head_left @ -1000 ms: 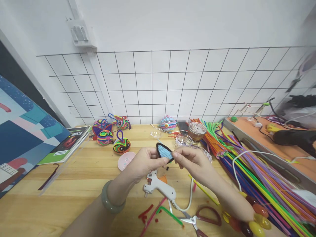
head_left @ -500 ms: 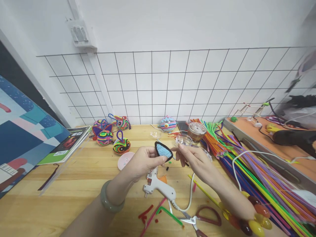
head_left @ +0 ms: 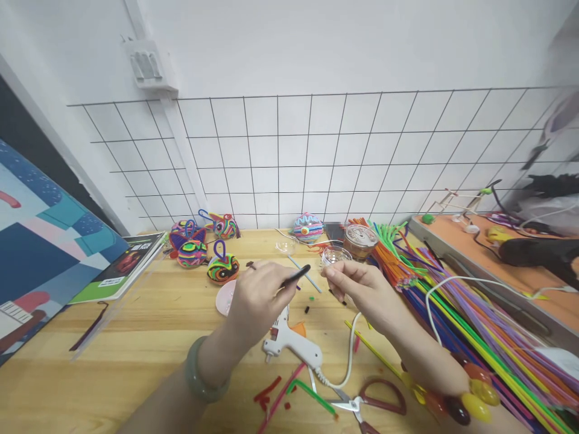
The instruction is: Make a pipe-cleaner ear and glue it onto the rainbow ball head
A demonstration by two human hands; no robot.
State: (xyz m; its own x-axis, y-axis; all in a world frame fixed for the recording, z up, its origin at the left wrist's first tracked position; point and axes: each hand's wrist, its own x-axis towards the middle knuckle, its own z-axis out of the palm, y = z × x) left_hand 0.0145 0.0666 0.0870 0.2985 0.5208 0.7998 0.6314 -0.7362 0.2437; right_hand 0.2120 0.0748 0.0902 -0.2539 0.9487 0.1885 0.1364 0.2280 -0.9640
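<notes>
Along the left edge of the frame, one blue patterned panel (head_left: 54, 253), then one stack of magazines (head_left: 124, 265), count unclear, with one dark cord (head_left: 89, 328) just below. At left of centre, four multicoloured rounded ornaments (head_left: 223, 268) in a cluster, and below them one pink dish (head_left: 222, 298), partly hidden. At the centre, one left hand (head_left: 260, 295), with one grey-green bangle (head_left: 198, 371) at the wrist, thumb and fingers clamped on one narrow black piece (head_left: 297, 275), tilted up toward the right, above one white glue gun (head_left: 296, 346) lying on the wooden table (head_left: 149, 374). At lower centre, several red scraps (head_left: 268, 389), too jumbled to count exactly, one pink strip (head_left: 284, 395) and one bent green strip (head_left: 314, 398). Behind the hands, one pale blue stick (head_left: 313, 282), one more striped ornament (head_left: 308, 228), and farther right one lidded jar (head_left: 362, 244). Right of centre, one right hand (head_left: 359, 289), well apart from the left, thumb and forefinger close together; cannot tell whether on anything. At lower right, one pair of scissors (head_left: 355, 404), one yellow strip (head_left: 373, 346), one large-beaded bracelet (head_left: 474, 407) on the right wrist, and many coloured stems (head_left: 479, 337), too many to count, beside one orange-topped surface (head_left: 538, 277).
</notes>
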